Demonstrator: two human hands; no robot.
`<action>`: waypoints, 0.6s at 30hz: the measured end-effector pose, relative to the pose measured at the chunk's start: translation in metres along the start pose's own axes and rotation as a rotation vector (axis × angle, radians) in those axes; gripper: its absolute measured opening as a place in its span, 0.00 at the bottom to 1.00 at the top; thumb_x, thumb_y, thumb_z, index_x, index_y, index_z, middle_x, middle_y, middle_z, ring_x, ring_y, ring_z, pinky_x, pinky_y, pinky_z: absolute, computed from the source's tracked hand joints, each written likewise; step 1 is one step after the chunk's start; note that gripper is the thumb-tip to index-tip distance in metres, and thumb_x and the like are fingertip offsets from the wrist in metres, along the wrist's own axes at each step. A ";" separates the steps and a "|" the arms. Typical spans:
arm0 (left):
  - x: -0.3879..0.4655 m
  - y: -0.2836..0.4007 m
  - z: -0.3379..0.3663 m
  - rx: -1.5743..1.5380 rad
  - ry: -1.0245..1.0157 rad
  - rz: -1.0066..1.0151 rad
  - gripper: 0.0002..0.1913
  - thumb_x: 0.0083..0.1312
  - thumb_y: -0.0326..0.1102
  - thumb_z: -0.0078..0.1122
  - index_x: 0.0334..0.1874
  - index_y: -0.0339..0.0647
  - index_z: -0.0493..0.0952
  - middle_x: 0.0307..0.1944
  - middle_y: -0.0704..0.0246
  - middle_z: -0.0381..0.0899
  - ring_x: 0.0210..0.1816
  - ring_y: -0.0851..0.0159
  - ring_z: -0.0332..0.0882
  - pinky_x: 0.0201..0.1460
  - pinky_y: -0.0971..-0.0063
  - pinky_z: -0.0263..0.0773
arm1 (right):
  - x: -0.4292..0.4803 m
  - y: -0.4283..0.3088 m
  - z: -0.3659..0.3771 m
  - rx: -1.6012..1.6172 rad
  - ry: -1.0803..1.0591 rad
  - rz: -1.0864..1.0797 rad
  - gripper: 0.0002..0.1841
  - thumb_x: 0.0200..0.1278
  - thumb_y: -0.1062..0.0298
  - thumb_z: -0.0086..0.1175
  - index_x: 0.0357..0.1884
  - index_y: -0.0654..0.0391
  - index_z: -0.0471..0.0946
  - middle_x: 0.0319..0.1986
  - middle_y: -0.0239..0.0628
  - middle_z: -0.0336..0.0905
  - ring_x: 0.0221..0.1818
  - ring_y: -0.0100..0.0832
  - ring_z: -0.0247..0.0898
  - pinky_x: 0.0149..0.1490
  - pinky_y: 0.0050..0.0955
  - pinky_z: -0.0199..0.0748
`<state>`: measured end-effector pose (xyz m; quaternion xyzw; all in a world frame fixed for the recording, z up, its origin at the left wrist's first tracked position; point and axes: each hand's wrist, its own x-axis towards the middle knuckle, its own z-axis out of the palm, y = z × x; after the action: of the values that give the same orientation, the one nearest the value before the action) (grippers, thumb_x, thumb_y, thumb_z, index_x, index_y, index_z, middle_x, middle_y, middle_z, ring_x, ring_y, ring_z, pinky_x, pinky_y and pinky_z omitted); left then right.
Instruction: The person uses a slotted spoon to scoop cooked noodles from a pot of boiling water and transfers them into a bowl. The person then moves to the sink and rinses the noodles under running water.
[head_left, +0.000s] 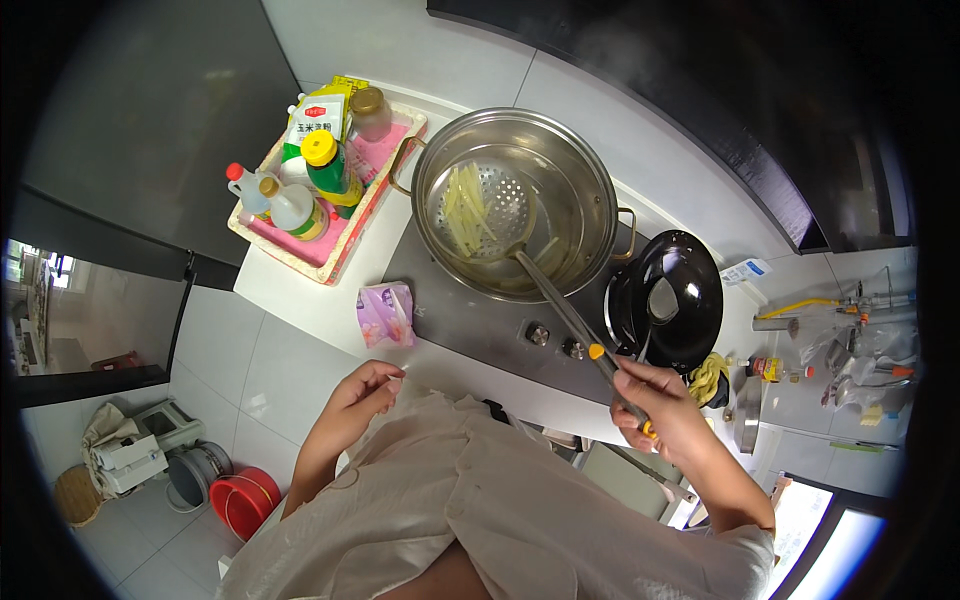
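Observation:
My right hand (651, 401) grips the grey handle of a perforated steel skimmer (510, 204). The skimmer's bowl is inside a wide stainless steel pot (581, 169) on the cooktop, with a heap of pale yellow-green vegetable strips (465, 210) on its left half. A few similar strips lie lower in the pot, in what looks like clear liquid. Loosely curled, my left hand (361, 397) hangs before my shirt, near the counter's front edge, and no object shows in it. The nearest thing to it is a pink-purple tissue pack (385, 316).
A foam tray (322, 268) with bottles, a jar and bags stands left of the pot. To the right, a black wok (694, 300) with a metal ladle stands on the cooktop (480, 322). The range hood (675, 90) overhangs the back. A red bucket (244, 499) is on the floor.

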<state>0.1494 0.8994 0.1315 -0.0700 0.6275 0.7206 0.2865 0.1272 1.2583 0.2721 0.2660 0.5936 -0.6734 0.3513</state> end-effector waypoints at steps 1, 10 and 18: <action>-0.001 0.000 0.000 -0.002 -0.005 0.007 0.11 0.69 0.28 0.51 0.52 0.36 0.73 0.33 0.76 0.70 0.34 0.77 0.65 0.38 0.83 0.63 | -0.004 0.003 0.005 -0.034 -0.005 -0.039 0.23 0.74 0.63 0.48 0.67 0.59 0.63 0.17 0.31 0.64 0.12 0.20 0.54 0.17 0.20 0.51; -0.007 -0.003 -0.002 -0.022 -0.030 0.016 0.12 0.69 0.27 0.50 0.53 0.36 0.72 0.35 0.76 0.71 0.35 0.78 0.66 0.39 0.83 0.64 | -0.023 0.014 0.040 -0.153 0.027 -0.108 0.26 0.74 0.66 0.46 0.71 0.60 0.58 0.17 0.29 0.63 0.13 0.19 0.55 0.18 0.20 0.56; -0.013 -0.005 -0.009 -0.044 -0.048 0.046 0.13 0.67 0.25 0.49 0.53 0.35 0.72 0.33 0.76 0.71 0.34 0.78 0.66 0.39 0.84 0.63 | -0.029 0.019 0.051 -0.198 0.043 -0.122 0.23 0.75 0.65 0.44 0.69 0.59 0.62 0.17 0.30 0.64 0.12 0.20 0.56 0.18 0.20 0.55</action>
<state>0.1608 0.8867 0.1311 -0.0445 0.6057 0.7422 0.2833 0.1626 1.2112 0.2911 0.2077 0.6797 -0.6257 0.3215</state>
